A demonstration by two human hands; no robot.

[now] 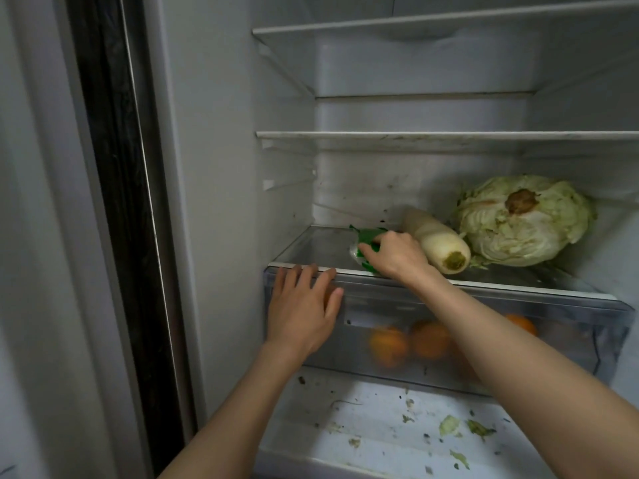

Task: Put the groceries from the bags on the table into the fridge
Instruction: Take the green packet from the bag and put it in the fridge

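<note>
The open fridge [214, 133] fills the frame, its two upper shelves bare. The lowest glass shelf [311, 247], at centre frame, carries the groceries. A transparent drawer [397, 305] sits directly under that shelf, in the lower centre. At right of centre on the shelf lies a cabbage [524, 221], stem end toward the camera. Just left of it, touching or nearly so, a white radish [435, 240] lies at an angle, its cut end pointing to the front. Several oranges [427, 340] show blurred through the drawer front. The right hand [397, 255] reaches onto the shelf at centre frame, its grip clamped on a green packet [366, 236] that rests on the glass just left of the radish. The left hand [304, 309], fingers spread apart and holding nothing, lies flat against the drawer's upper left corner. Leaf scraps [449, 425] litter the white floor of the compartment at lower right.
</note>
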